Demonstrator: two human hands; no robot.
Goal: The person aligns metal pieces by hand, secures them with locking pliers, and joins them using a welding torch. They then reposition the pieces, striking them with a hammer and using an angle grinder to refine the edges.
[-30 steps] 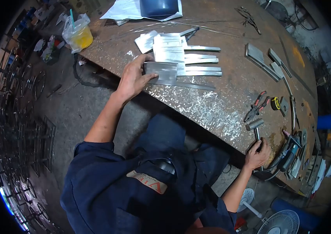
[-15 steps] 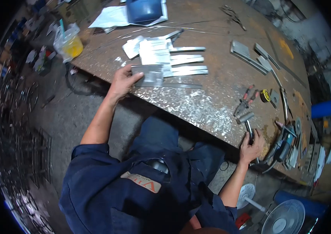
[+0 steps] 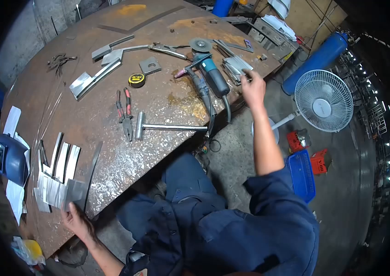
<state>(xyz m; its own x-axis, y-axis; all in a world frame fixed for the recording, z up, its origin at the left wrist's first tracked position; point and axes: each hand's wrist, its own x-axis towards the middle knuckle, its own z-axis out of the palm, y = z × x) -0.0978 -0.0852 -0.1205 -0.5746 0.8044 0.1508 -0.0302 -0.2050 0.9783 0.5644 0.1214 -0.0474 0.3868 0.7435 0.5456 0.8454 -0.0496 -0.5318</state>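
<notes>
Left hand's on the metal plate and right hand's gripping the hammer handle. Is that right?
Not quite: the right hand isn't on the hammer. The head view shows it by the metal strips near the angle grinder. The left hand is on the metal plate.

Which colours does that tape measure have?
The tape measure is yellow and black, clearest in the head view.

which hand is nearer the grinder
Right: the right hand is beside the grinder, at the metal strips; the left hand is far off, at the metal plate.
</notes>
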